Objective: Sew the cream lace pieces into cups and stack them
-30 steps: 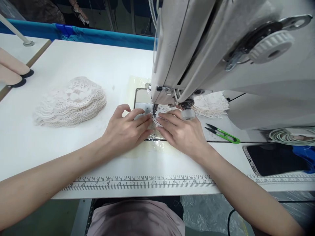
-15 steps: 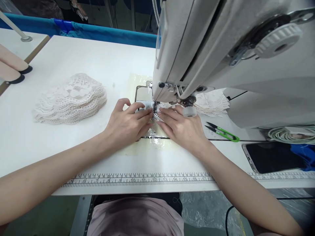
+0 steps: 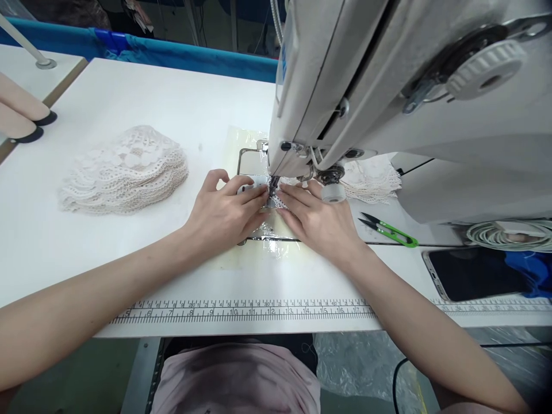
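Observation:
My left hand rests on the sewing machine bed, its fingertips close against the left side of the presser foot. These fingers are stretched out and slightly bent. My right hand lies flat just right of the foot, fingers extended over a small strip of white eyelet lace. Most of that strip is hidden under the hand and the machine head. The white sewing machine leans in above both hands, covering part of the needle area.
A pile of white lace pieces lies on the left. More lace sits behind my right hand. Green thread snips, a phone and a coiled cord are on the right. A printed ruler runs along the front edge.
The whole view has shifted very slightly. Both hands keep nearly the same place beside the presser foot, and a metal lever now shows in the machine head's slot.

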Demonstrator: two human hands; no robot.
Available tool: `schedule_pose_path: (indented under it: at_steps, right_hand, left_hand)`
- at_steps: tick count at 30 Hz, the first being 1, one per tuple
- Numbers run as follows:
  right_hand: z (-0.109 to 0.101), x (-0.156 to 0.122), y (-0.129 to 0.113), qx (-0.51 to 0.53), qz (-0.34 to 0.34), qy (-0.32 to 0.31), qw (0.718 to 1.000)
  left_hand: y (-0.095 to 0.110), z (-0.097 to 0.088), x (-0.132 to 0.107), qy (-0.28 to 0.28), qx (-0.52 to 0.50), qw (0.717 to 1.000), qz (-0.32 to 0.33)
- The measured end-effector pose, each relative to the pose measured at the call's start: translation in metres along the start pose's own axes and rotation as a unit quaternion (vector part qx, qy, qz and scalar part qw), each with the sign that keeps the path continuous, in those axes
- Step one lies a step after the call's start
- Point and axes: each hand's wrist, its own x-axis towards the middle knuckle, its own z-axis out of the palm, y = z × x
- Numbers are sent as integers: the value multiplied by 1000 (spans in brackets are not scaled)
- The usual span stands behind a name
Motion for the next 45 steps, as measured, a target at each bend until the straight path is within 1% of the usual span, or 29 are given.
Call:
schedule_pose_path:
  at_steps: [4, 7, 10, 12, 14, 16, 17, 18, 19, 21, 23, 25, 27, 28, 29, 30, 33, 35, 37, 38, 39, 41, 43, 45]
  right_hand:
    - [0, 0, 1, -4, -2, 5, 1000]
    - [4, 3, 5, 12, 24, 5, 1000]
    - [7, 6, 9, 21, 48, -11, 999]
    - [5, 6, 11, 16, 51, -20, 998]
    - [0, 5, 12, 5, 57, -15, 998]
    - [-5, 3, 15, -9, 64, -2, 998]
    - [-6, 2, 16, -15, 62, 1, 998]
    - [-7, 1, 17, -21, 57, 1, 998]
    - [-8, 1, 18, -26, 48, -1, 998]
    - [-9, 0, 20, -28, 31, -8, 999]
    - [-11, -1, 22, -24, 16, -15, 999]
    - [-16, -1, 20, -11, -10, -25, 1000]
    - [-21, -2, 17, 3, -42, -35, 999]
    - [-24, -2, 14, 8, -54, -38, 998]
    - [-26, -2, 11, 14, -62, -40, 997]
    - [-27, -2, 8, 19, -65, -40, 997]
    - [-26, -4, 0, 40, -71, -40, 996]
    - [-23, -4, -4, 51, -75, -40, 995]
    - [-21, -5, -7, 55, -75, -35, 995]
    - [-20, -5, -8, 53, -75, -31, 995]
    - [-19, -5, -9, 50, -75, -26, 996]
    - [-18, -5, -10, 43, -74, -16, 996]
    - [-17, -5, -10, 41, -72, -9, 997]
    - [-16, -6, -9, 44, -70, -1, 997]
  left_hand:
    - [1, -1, -1, 15, 20, 1000, 14]
    - [8, -2, -1, 32, 11, 999, 32]
    - [12, -3, -1, 4, -24, 998, 65]
    - [9, -6, -1, -6, -27, 996, 82]
    - [2, -12, -2, 33, 4, 996, 81]
    - [-4, -18, -4, 76, 42, 994, 61]
    - [-5, -19, -4, 82, 49, 994, 50]
    - [-5, -20, -5, 76, 45, 995, 43]
    - [-4, -20, -6, 58, 32, 997, 41]
    - [0, -19, -7, 13, -5, 998, 55]
    - [0, -17, -6, -27, -12, 998, 59]
    - [-6, -18, -5, -45, 38, 998, 21]
    - [-15, -21, -4, -51, 109, 992, -43]
    - [-18, -23, -3, -50, 126, 989, -65]
    - [-19, -24, -4, -51, 121, 988, -80]
    - [-18, -24, -4, -57, 95, 990, -85]
    - [-10, -18, -7, -94, -6, 993, -73]
    - [-7, -13, -9, -114, -20, 991, -74]
    - [-8, -9, -9, -106, -7, 991, -85]
    - [-9, -8, -9, -94, -2, 992, -81]
    - [-11, -8, -8, -79, -5, 995, -62]
    - [-11, -9, -7, -50, -27, 998, 10]
    - [-9, -10, -7, -29, -41, 996, 78]
    - [-5, -10, -8, -11, -32, 994, 107]
